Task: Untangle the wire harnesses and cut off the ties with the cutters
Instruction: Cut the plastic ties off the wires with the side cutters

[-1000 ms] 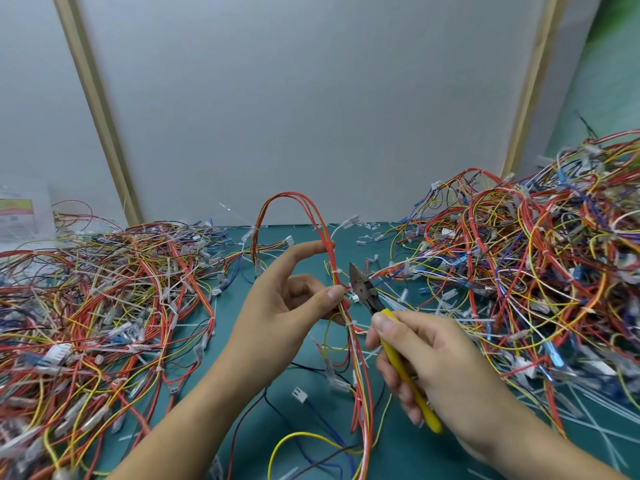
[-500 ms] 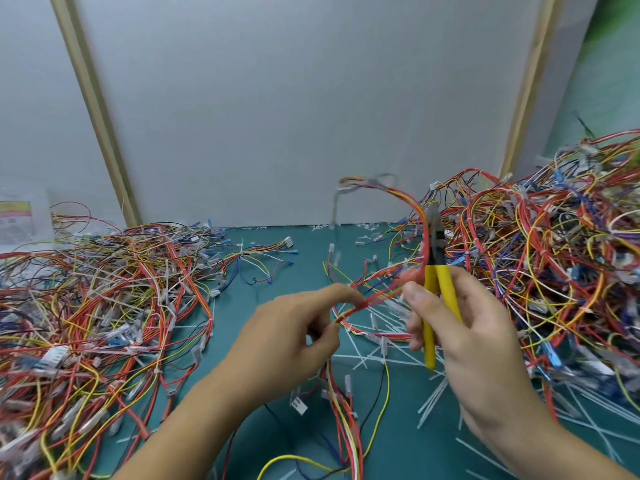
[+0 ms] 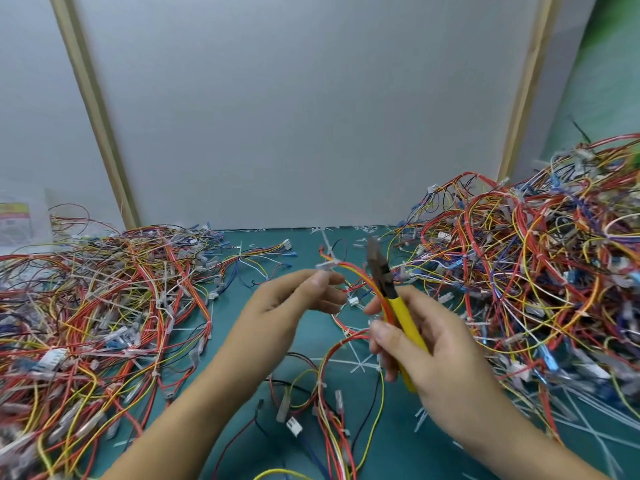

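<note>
Yellow cutters one, harness one, heaps two.

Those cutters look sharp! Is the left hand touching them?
Apart. In the head view, a gap of green mat and wires shows between the left hand and the cutters; only the right hand grips their yellow handles.

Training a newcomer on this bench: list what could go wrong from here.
1. The cutters in the right hand sit close beside the harness wires; closing them could nick a wire, not a tie.
2. The harness, pinched by the left hand, trails among loose wires and may snag.
</note>
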